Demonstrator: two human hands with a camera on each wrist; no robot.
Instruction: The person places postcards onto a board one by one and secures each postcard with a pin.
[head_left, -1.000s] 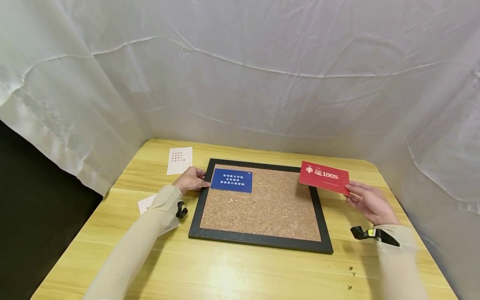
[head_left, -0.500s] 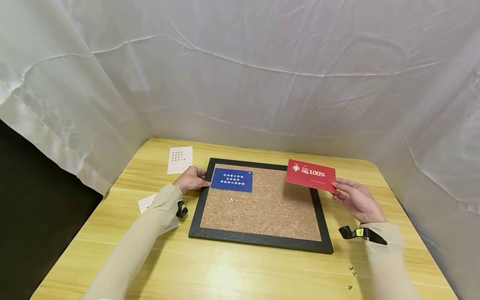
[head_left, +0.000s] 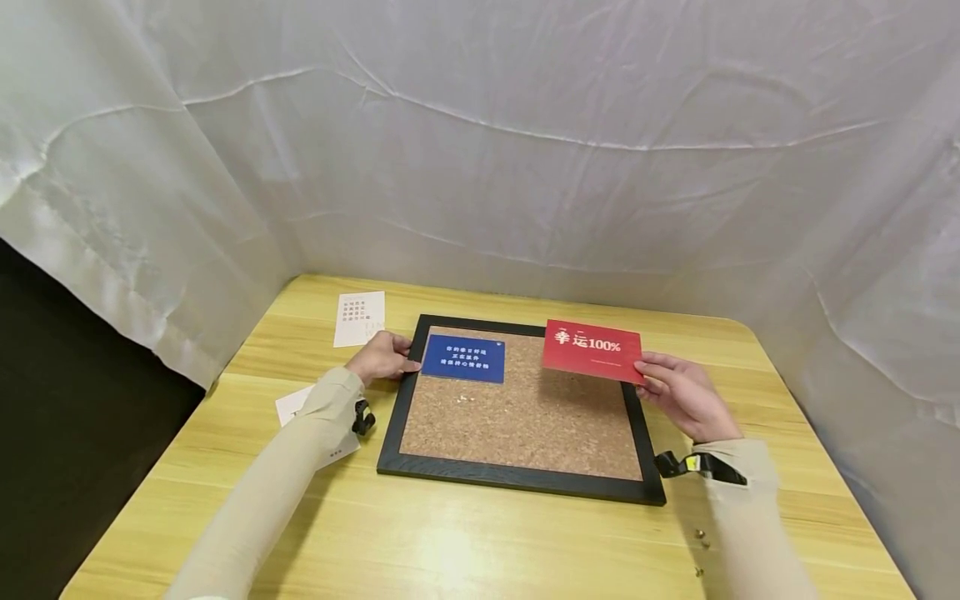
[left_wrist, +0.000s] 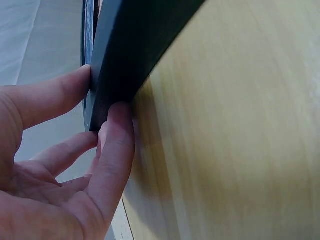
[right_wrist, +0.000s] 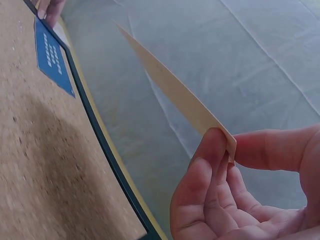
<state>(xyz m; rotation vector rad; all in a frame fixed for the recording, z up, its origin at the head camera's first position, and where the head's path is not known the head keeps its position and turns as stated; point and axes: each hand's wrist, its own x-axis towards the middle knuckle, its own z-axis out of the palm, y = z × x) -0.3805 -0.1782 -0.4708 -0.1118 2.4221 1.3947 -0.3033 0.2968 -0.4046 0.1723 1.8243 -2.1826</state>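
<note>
A cork board with a black frame lies on the table. My left hand grips its left edge; in the left wrist view the thumb presses one face of the frame and fingertips the other. A blue card with white lettering lies in the board's upper left, a small pale dot at its top right corner. My right hand pinches a red card by its right end, between thumb and fingers. The red card is tilted above the board's upper right, casting a shadow on the cork; its pale back shows in the right wrist view.
A white printed card lies behind my left hand. Another white card is partly hidden under my left forearm. Several small metallic pins lie at the front right, beside my right sleeve. A pale curtain hangs behind the table.
My right hand has carried the red card leftward, from beyond the frame's right side to over the cork's upper right. My left hand and the board have stayed put.
</note>
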